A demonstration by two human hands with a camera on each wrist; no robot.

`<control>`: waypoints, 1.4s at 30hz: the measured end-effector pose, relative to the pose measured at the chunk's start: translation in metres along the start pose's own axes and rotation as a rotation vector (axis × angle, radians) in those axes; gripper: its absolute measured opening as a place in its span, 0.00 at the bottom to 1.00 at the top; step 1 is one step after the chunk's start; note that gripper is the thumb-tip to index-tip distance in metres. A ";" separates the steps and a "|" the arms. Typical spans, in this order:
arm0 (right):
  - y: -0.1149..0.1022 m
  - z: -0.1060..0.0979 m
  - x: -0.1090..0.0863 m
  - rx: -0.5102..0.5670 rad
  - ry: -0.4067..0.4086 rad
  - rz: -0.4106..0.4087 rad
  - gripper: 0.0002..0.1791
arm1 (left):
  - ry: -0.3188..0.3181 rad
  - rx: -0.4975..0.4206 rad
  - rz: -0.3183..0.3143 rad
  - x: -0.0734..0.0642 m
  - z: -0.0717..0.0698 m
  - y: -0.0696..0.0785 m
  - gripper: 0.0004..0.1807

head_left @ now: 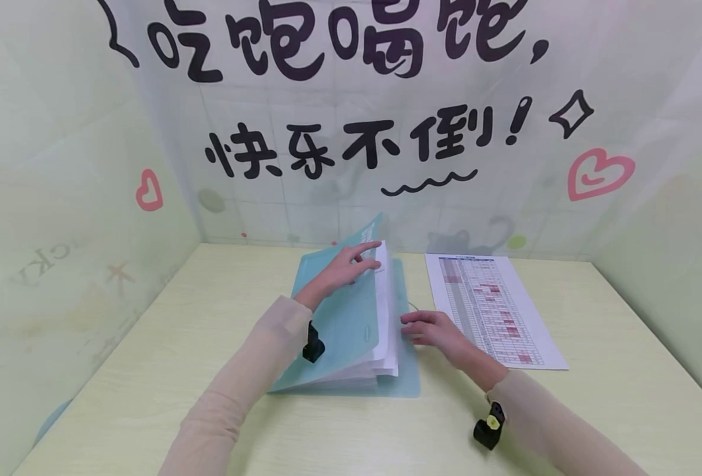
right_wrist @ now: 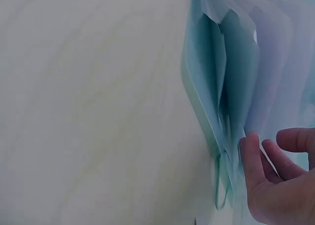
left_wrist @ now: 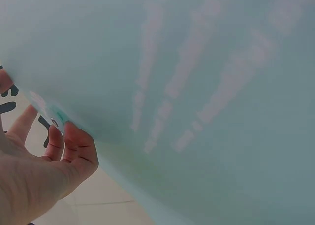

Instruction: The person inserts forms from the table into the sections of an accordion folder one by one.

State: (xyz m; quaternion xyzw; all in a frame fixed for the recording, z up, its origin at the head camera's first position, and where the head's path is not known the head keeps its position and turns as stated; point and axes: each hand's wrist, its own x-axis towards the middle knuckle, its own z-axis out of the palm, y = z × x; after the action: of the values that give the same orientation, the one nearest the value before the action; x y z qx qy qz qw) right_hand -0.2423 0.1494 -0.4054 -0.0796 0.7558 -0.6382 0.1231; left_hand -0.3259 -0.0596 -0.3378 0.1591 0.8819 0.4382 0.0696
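A teal expanding file folder (head_left: 351,324) stands partly open on the table, its front cover tilted up and white inner pockets (head_left: 387,317) fanned out behind it. My left hand (head_left: 351,264) reaches over the cover and grips its upper right edge; in the left wrist view curled fingers (left_wrist: 81,148) hold that edge near a small tab. Beside the folder's right edge, my right hand (head_left: 440,334) has loosely bent fingers near the pockets. The right wrist view shows those fingertips (right_wrist: 252,141) at the edge of the dividers (right_wrist: 241,67), with a thin elastic cord (right_wrist: 219,190) hanging below.
A printed sheet with a table of rows and reddish cells (head_left: 494,311) lies flat to the right of the folder, behind my right hand. The pale wood-grain table (head_left: 172,330) extends to both sides. A light sheet with black lettering (head_left: 303,152) hangs at the back.
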 end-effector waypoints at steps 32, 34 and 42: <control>0.021 -0.151 -0.016 -0.160 0.483 0.142 0.28 | -0.006 -0.024 -0.012 0.002 0.001 0.000 0.26; 0.024 -0.155 -0.017 -0.167 0.532 0.152 0.27 | -0.005 -0.019 -0.014 0.002 0.001 0.000 0.26; 0.034 -0.171 -0.021 -0.403 0.625 0.204 0.31 | -0.003 -0.017 -0.013 0.002 0.001 0.001 0.26</control>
State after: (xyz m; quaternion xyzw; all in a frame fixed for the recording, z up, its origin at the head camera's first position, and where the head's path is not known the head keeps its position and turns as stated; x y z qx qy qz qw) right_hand -0.2704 0.3225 -0.4102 0.1718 0.8713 -0.4546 -0.0687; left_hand -0.3274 -0.0574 -0.3381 0.1532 0.8791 0.4451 0.0752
